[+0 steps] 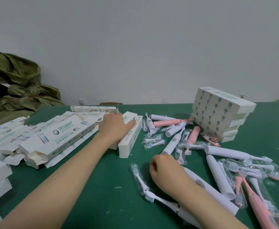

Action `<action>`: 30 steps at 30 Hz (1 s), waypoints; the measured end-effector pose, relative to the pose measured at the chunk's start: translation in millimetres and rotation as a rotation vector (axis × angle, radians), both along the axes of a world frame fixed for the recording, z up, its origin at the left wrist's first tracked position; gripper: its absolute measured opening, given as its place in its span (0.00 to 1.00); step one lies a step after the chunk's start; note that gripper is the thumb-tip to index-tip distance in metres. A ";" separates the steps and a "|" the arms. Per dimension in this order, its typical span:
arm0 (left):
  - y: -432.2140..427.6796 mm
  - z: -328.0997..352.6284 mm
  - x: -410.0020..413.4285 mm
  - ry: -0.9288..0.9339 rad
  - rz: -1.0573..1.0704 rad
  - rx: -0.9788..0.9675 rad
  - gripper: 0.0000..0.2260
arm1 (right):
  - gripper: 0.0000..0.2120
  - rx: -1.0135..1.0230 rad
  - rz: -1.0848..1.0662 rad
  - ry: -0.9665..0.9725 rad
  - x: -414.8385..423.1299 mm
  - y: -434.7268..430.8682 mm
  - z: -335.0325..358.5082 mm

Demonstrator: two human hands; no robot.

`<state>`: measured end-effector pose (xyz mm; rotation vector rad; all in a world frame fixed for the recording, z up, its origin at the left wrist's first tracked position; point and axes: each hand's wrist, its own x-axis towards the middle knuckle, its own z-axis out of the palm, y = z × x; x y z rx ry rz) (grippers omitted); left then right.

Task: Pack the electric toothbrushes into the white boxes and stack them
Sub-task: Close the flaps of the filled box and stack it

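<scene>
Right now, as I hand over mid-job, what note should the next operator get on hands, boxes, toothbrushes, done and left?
Left hand: lies on a white box, fingers fairly straight.
Right hand: curled at the end of a white toothbrush; grip unclear.
Done: stack of closed boxes far right.
To do: open boxes heaped on the left; loose toothbrushes and wrapped brush heads on the green table.

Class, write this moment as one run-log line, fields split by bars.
left hand: rests on white box | right hand: curled at base of white toothbrush, grip unseen | box stack: standing far right
</scene>
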<state>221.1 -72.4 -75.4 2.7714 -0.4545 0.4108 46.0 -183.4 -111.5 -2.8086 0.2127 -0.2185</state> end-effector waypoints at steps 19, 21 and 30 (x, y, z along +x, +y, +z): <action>33.0 -0.6 -22.9 -0.397 -0.088 -0.033 0.16 | 0.07 -0.051 0.021 0.025 -4.5 4.8 0.4; 34.2 -8.2 -19.8 -0.328 -0.073 0.094 0.18 | 0.06 -0.053 0.021 0.024 -4.4 4.3 0.0; 50.7 -18.2 -6.3 0.050 0.098 -0.259 0.38 | 0.06 -0.046 0.029 0.012 -3.1 4.4 -2.6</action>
